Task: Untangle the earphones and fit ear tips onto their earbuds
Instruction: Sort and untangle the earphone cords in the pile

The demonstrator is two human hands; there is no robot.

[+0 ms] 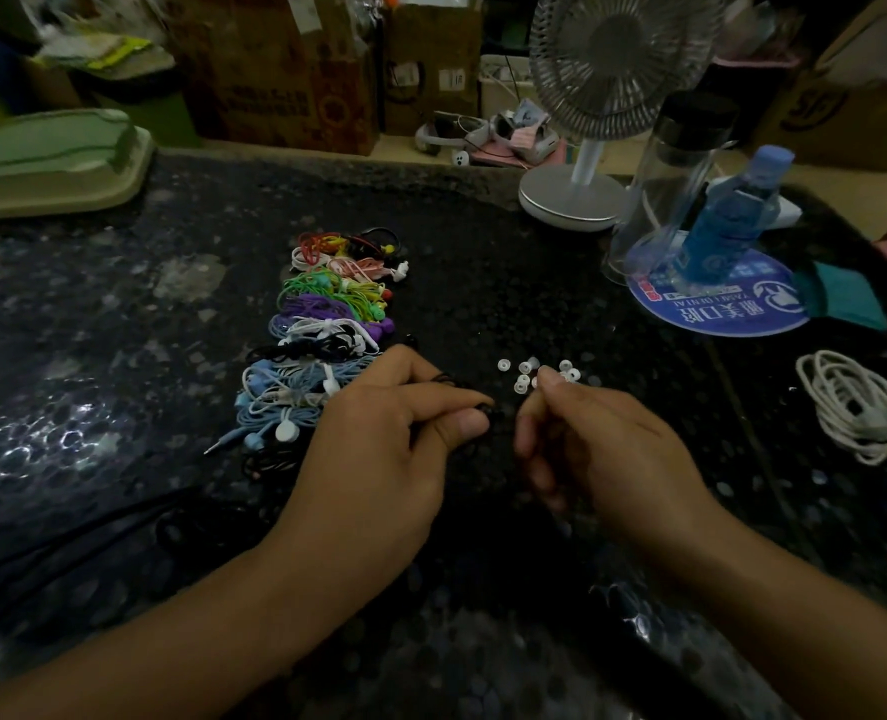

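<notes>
I see the left hand [379, 433] at centre, thumb and fingers pinching a black earbud [485, 410], its dark cable barely visible against the black speckled table [119, 314]. The right hand [602, 439] sits just right of it, fingers curled in and a fingertip among the loose white ear tips [527, 374]; I cannot tell if it grips one. Left and far of the hands lies a row of coloured earphone bundles [327, 324]; a white coiled cable [846, 402] lies at the right edge, with a fan [586, 148] and blue bottle [727, 220] far right.
</notes>
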